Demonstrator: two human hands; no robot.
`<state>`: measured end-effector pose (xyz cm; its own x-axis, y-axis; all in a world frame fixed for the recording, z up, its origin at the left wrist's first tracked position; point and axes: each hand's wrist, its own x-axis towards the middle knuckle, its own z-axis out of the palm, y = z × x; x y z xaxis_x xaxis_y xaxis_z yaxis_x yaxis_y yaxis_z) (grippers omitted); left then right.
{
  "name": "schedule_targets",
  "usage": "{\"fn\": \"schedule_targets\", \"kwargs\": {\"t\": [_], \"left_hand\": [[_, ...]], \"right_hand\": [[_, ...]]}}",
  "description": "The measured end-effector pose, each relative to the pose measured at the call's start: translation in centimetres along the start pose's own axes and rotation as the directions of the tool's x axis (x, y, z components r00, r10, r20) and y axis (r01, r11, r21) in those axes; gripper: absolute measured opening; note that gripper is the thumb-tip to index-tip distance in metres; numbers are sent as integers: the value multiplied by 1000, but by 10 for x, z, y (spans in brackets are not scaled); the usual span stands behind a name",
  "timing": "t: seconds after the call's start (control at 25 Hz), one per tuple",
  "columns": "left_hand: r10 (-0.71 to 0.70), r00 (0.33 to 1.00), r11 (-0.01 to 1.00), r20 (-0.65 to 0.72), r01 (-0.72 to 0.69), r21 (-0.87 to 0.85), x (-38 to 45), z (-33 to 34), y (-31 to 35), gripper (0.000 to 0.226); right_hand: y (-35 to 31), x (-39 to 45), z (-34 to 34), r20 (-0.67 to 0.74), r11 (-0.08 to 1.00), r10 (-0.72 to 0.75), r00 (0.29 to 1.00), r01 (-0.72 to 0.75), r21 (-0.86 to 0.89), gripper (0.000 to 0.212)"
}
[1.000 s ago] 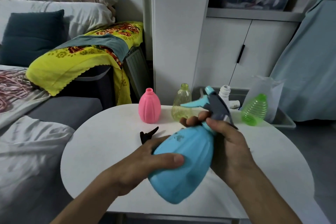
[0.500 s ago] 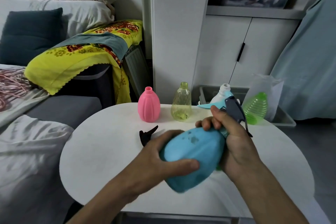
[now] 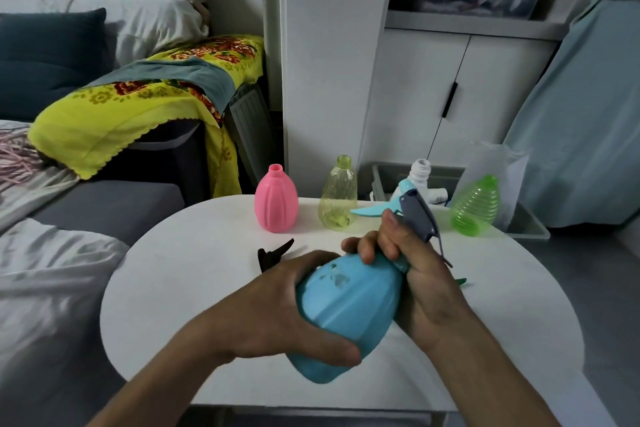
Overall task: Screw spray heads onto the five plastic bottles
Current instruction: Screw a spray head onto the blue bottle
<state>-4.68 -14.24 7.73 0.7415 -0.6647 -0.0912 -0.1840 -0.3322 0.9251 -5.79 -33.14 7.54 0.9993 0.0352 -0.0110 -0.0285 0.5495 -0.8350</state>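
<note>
Above table edge (image 3: 145, 288), hands (image 3: 346, 295) gripping blue bottle (image 3: 346, 315)

A round white table (image 3: 180, 274) carries the things. Along its far edge stand a pink bottle (image 3: 276, 201), a clear yellow bottle (image 3: 338, 199) and a ribbed green bottle (image 3: 475, 206), all upright and capless, apart from one another. A black spray head (image 3: 273, 252) lies nearer the middle, on its side.
</note>
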Motion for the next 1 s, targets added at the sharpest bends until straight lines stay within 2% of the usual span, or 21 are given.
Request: {"fn": "schedule_targets", "kwargs": {"t": [0.12, 0.32, 0.4, 0.48, 0.56, 0.6, 0.64, 0.76, 0.84, 0.92, 1.0], "left_hand": [[59, 987, 990, -150, -38, 139, -1, 13, -2, 70], [57, 964, 995, -258, -33, 97, -3, 21, -8, 72], [60, 966, 991, -253, -27, 134, 0, 22, -9, 78], [55, 979, 993, -197, -32, 116, 3, 19, -12, 84], [-19, 998, 995, -56, 13, -95, 5, 12, -14, 80], [-55, 998, 983, 2, 55, -175, 5, 8, -13, 76], [-74, 997, 975, 19, 76, -210, 6, 5, -13, 71], [-55, 998, 983, -43, 46, -175, 8, 8, -13, 55], [-27, 997, 987, -74, 15, -163, 7, 10, -13, 56], [32, 987, 999, -158, -35, -18, 6, 13, -15, 70], [85, 957, 955, -278, 1, 297, 5, 19, -19, 96]], "right_hand": [[4, 2, 8, -150, 997, -33, 988, 22, -76, 41], [5, 7, 8, -272, 999, 1, 962, -12, -38, 40], [7, 10, 4, -337, 1000, -4, 942, -5, -26, 41], [7, 10, 1, -254, 997, -27, 967, 9, -71, 41], [6, 9, 0, -91, 996, 3, 996, -10, -85, 40], [6, 9, 1, -55, 998, 25, 998, -28, -64, 39], [7, 9, 1, -61, 998, 39, 997, -42, -52, 39], [12, 8, 8, -200, 999, 16, 980, -25, -44, 41], [13, 7, 10, -238, 999, -17, 971, 6, -46, 42], [11, 7, 11, -305, 989, -93, 948, 53, -137, 43], [17, 9, 13, -433, 954, -204, 878, 79, -289, 40]]}}
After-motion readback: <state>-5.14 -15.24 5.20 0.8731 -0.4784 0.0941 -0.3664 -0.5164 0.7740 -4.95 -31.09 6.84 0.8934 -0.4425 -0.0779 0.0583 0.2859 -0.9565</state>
